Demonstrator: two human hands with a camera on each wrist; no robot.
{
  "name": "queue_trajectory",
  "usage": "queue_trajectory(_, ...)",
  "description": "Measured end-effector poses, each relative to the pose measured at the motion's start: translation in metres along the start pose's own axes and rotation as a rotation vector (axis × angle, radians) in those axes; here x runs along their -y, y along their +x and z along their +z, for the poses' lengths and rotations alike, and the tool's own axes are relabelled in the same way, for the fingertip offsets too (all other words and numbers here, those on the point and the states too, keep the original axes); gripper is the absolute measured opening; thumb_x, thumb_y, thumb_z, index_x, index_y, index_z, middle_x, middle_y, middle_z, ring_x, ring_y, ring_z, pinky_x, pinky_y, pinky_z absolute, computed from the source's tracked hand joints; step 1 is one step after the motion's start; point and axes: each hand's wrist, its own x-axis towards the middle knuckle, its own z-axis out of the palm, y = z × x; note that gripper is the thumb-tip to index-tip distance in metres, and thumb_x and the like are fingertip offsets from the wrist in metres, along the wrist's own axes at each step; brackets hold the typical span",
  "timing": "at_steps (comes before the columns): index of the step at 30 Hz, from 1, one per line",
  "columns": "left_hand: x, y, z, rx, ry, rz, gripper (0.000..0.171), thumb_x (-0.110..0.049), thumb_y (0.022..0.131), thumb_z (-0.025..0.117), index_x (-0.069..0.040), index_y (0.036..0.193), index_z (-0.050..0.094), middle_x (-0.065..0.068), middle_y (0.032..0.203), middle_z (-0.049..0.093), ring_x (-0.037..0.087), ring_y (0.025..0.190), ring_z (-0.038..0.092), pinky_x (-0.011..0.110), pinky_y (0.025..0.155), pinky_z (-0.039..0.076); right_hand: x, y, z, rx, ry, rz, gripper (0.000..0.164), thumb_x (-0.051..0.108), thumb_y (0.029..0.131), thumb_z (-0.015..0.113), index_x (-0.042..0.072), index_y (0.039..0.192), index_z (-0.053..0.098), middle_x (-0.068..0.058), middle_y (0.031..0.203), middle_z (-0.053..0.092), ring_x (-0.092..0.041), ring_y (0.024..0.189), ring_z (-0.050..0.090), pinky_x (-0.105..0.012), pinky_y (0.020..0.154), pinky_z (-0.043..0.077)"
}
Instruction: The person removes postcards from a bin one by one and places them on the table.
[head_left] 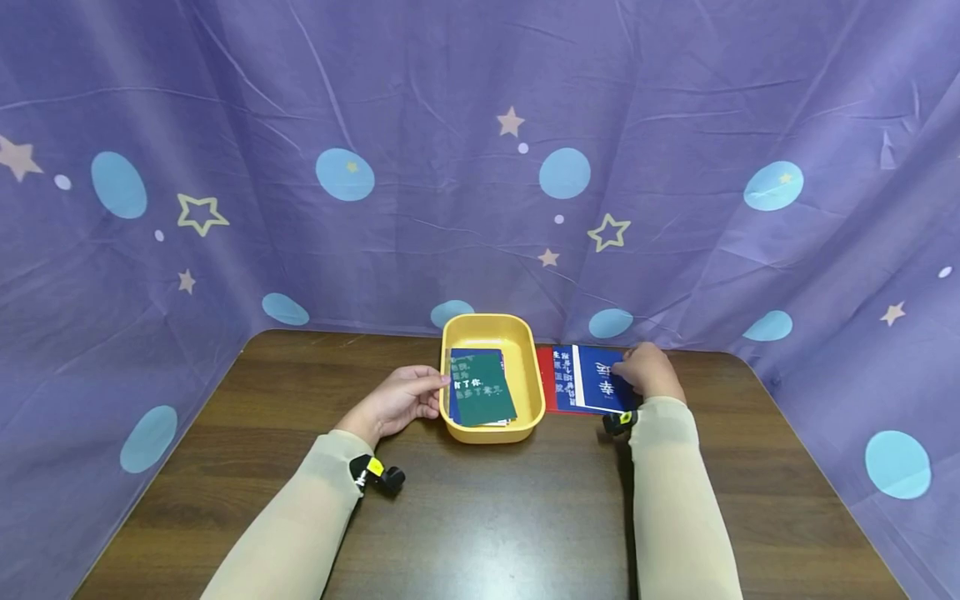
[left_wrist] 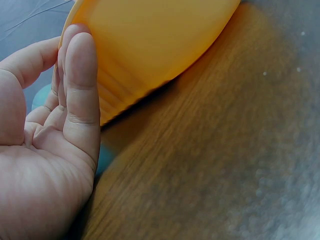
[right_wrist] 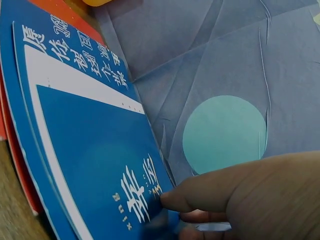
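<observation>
A yellow plastic tray (head_left: 534,417) with rounded corners stands at the back middle of the table. My left hand (head_left: 400,402) pinches its left wall, thumb at the rim and fingers along the outside, as the left wrist view shows with the tray wall (left_wrist: 150,45). Inside the tray lie a dark green card (head_left: 483,408) with white writing and other cards under it. Right of the tray, blue cards overlap a red card (head_left: 546,383). My right hand (head_left: 651,371) pinches the right end of the top blue card (right_wrist: 95,135), thumb on its face; some fingertips are hidden.
The brown wooden table (head_left: 480,517) extends in front of the tray and to both sides. Right behind its back edge hangs a purple curtain (head_left: 450,250) with stars and blue dots. Small black cameras (head_left: 386,477) sit on both wrists.
</observation>
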Motion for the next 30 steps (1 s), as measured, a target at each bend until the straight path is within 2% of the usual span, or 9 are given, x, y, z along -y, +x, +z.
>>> queue_trajectory(5,-0.001,-0.001,-0.001,-0.001,0.003,0.008,0.011,-0.010,0.104,0.067,-0.001,0.098,0.064,0.000,0.071,0.069,0.009,0.057,0.064,0.021,0.053,0.061,0.005,0.000,0.000,-0.013,-0.043,-0.062,0.018,0.019,0.089,0.073,0.003,0.093,0.067,-0.023,0.104,0.071,-0.040,0.096,0.065,-0.055,0.091,0.057)
queue_trajectory(9,-0.002,0.000,-0.002,0.000,0.000,0.009,0.011,-0.010,0.103,0.067,0.000,0.098,0.063,0.001,0.070,0.069,0.010,0.057,0.065,0.021,0.053,0.061,0.006,0.001,-0.002,0.004,-0.049,-0.083,0.019,0.019,0.090,0.073,0.002,0.097,0.068,-0.026,0.109,0.071,-0.042,0.101,0.065,-0.058,0.099,0.055)
queue_trajectory(12,-0.002,-0.001,-0.002,0.006,0.000,0.010,0.011,-0.010,0.103,0.068,-0.001,0.098,0.064,0.001,0.070,0.070,0.010,0.058,0.064,0.021,0.053,0.061,0.004,0.001,-0.006,0.010,-0.034,-0.091,0.017,0.018,0.091,0.070,0.002,0.095,0.068,-0.023,0.104,0.070,-0.040,0.099,0.064,-0.055,0.095,0.055)
queue_trajectory(18,-0.004,-0.001,-0.003,0.006,0.007,0.020,0.011,-0.010,0.104,0.067,-0.005,0.094,0.065,0.000,0.069,0.069,0.009,0.058,0.064,0.020,0.053,0.060,0.002,0.001,-0.016,-0.027,0.034,-0.080,0.014,0.016,0.089,0.059,0.005,0.084,0.066,-0.014,0.088,0.065,-0.034,0.087,0.060,-0.041,0.072,0.049)
queue_trajectory(22,-0.003,-0.001,-0.003,-0.008,0.008,0.016,0.011,-0.009,0.104,0.067,-0.006,0.093,0.066,0.001,0.068,0.069,0.010,0.057,0.064,0.020,0.053,0.060,0.012,-0.002,-0.020,-0.012,0.125,-0.093,0.020,0.019,0.095,0.061,0.002,0.098,0.070,-0.011,0.089,0.068,-0.028,0.085,0.062,-0.034,0.071,0.049)
queue_trajectory(25,-0.002,-0.001,-0.001,-0.010,0.005,0.004,0.011,-0.009,0.103,0.068,-0.003,0.095,0.066,0.001,0.068,0.070,0.010,0.057,0.064,0.021,0.053,0.061,0.025,-0.006,-0.023,0.011,0.240,-0.109,0.027,0.019,0.097,0.065,-0.003,0.112,0.069,-0.012,0.092,0.070,-0.024,0.082,0.065,-0.033,0.069,0.052)
queue_trajectory(28,-0.001,-0.001,0.000,-0.010,0.005,-0.004,0.011,-0.010,0.103,0.069,-0.001,0.099,0.066,0.001,0.069,0.070,0.010,0.058,0.065,0.021,0.053,0.061,0.037,-0.011,-0.026,0.030,0.328,-0.122,0.029,0.016,0.099,0.066,-0.006,0.117,0.067,-0.013,0.091,0.070,-0.023,0.079,0.066,-0.030,0.068,0.053)
queue_trajectory(30,0.000,-0.001,0.000,-0.011,0.006,-0.003,0.011,-0.011,0.103,0.069,-0.001,0.098,0.066,0.001,0.069,0.070,0.010,0.057,0.065,0.021,0.053,0.061,0.045,-0.014,-0.028,0.041,0.340,-0.135,0.030,0.017,0.100,0.067,-0.005,0.120,0.066,-0.012,0.092,0.071,-0.026,0.081,0.067,-0.029,0.068,0.052)
